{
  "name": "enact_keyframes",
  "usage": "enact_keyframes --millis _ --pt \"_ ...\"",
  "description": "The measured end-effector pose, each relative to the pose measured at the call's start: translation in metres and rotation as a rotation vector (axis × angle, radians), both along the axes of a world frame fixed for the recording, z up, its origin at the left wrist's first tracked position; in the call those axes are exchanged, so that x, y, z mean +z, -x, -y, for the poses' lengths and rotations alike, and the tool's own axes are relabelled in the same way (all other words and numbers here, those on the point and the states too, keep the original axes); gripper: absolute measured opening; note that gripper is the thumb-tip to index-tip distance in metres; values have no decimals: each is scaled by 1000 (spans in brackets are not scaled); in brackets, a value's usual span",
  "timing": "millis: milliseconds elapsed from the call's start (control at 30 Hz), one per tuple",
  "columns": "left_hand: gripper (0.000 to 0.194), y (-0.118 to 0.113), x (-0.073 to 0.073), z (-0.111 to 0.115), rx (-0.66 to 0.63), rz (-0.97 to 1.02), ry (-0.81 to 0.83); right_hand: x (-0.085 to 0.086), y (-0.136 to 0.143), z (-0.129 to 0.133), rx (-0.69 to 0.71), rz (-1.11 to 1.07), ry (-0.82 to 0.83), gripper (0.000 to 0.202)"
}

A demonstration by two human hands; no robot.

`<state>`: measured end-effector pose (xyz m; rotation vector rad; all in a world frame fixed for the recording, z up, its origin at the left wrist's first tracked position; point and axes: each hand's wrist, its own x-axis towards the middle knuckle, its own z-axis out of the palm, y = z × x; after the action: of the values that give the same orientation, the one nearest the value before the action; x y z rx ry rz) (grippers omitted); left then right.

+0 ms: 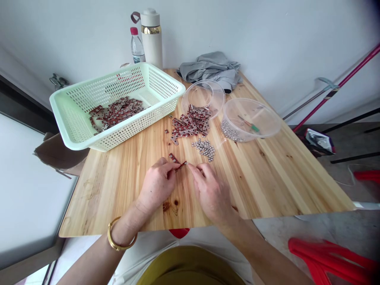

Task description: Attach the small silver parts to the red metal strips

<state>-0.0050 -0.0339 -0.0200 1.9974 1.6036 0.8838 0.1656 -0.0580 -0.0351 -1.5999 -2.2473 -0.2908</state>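
Note:
Near the table's front, my left hand (158,180) is closed on a small reddish-brown strip (181,165) with metal bits on it. My right hand (210,190) pinches at the strip's far end; whatever sits between those fingertips is too small to make out. Just beyond my left fingers lies another reddish-brown strip (173,158) with round metal pieces. A scatter of small silver nut-like pieces (204,149) lies past my right hand. Behind it is a heap of similar strips (190,126), partly resting on a clear round lid (219,93).
A pale green basket (139,122) holds more strips on the left. To the right stands a clear tub (267,126) with small metal pieces and a green-handled tool (252,126). A white flask (152,43), a plastic bottle (137,47) and grey cloth (210,67) are at the back.

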Motion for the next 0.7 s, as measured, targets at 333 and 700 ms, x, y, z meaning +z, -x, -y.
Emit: enact_keyframes --millis 333,700 --pt "29 0 -3 1 -11 6 -13 1 -1 0 26 54 39 39" --pt "30 1 1 0 -8 12 -3 9 0 4 100 -47 129 40"
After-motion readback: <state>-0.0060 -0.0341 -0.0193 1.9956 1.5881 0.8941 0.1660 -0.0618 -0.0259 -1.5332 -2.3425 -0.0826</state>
